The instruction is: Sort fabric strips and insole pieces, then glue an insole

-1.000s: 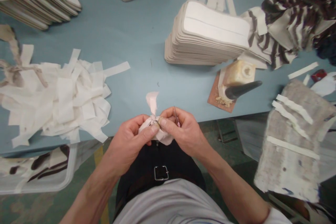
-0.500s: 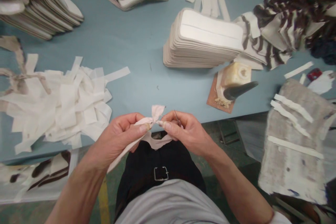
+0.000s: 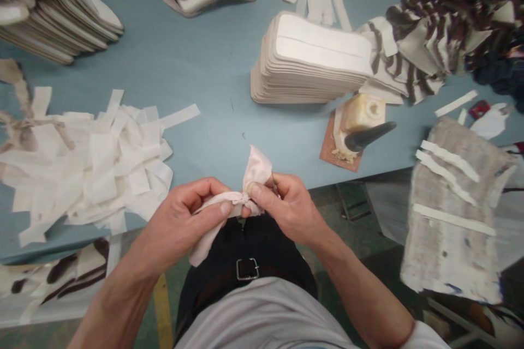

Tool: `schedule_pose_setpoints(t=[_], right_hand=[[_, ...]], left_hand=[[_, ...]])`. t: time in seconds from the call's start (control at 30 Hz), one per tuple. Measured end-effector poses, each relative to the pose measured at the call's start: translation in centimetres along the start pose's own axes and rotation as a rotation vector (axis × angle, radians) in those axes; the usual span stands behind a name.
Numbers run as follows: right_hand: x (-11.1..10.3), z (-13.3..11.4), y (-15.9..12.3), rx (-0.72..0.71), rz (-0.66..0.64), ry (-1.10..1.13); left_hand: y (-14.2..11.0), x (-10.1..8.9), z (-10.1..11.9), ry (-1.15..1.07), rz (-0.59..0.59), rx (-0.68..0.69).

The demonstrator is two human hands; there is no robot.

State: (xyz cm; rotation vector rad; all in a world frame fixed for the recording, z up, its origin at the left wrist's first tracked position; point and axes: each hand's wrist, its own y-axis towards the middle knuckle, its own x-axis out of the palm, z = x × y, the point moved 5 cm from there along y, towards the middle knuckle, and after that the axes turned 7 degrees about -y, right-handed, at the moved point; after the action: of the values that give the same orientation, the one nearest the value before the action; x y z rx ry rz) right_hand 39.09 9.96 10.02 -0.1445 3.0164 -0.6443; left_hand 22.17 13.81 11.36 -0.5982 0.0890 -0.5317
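Observation:
A crumpled pale pink cloth strip (image 3: 256, 166) is pinched between both hands just off the near edge of the blue table (image 3: 196, 71). My left hand (image 3: 186, 218) is closed on the strip's left part, thumb and forefinger pressed together, with a tail of the cloth hanging below it. My right hand (image 3: 282, 207) is closed on the bunched middle of the strip. A thin dark pointed tool (image 3: 275, 184) also sticks up between the right hand's fingers.
A heap of white cloth strips (image 3: 94, 158) lies at the left. Stacks of flat beige pieces (image 3: 311, 60) stand at the centre right and at the back. A glue block with a dark brush (image 3: 360, 125) sits on a brown card. Striped fabric (image 3: 429, 38) lies at the right.
The cloth strip has been bunched up again between the hands, and its free end now stands higher and wider. Both hands stayed at the table's near edge.

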Motion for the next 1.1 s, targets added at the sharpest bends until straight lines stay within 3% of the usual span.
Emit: schedule_pose_setpoints(t=[0.2, 0.33, 0.43, 0.53, 0.67, 0.87, 1.1], right_hand=[[0.5, -0.4, 0.0, -0.003, 0.059, 0.027], [0.4, -1.0, -0.1, -0.055, 0.219, -0.055], [0.4, -1.3, -0.1, -0.086, 0.311, -0.124], [0.5, -1.5, 0.0, -0.122, 0.363, -0.159], [0.7, -1.2, 0.0, -0.143, 0.393, -0.184], [0.3, -1.2, -0.2, -0.205, 0.458, -0.215], [0.0, -1.2, -0.1, -0.178, 0.475, -0.178]], left_hand=[[0.2, -0.6, 0.1, 0.115, 0.078, 0.094], [-1.2, -0.7, 2.4, 0.393, 0.401, 0.502], [-2.4, 0.8, 3.3, 0.561, 0.444, 0.705], [-2.5, 2.0, 3.0, 0.562, 0.412, 0.681], [-2.1, 2.1, 2.1, 0.551, 0.499, 0.577], [-1.9, 2.3, 2.5, 0.665, 0.470, 0.626], [-1.4, 2.4, 2.2, 0.593, 0.489, 0.606]])
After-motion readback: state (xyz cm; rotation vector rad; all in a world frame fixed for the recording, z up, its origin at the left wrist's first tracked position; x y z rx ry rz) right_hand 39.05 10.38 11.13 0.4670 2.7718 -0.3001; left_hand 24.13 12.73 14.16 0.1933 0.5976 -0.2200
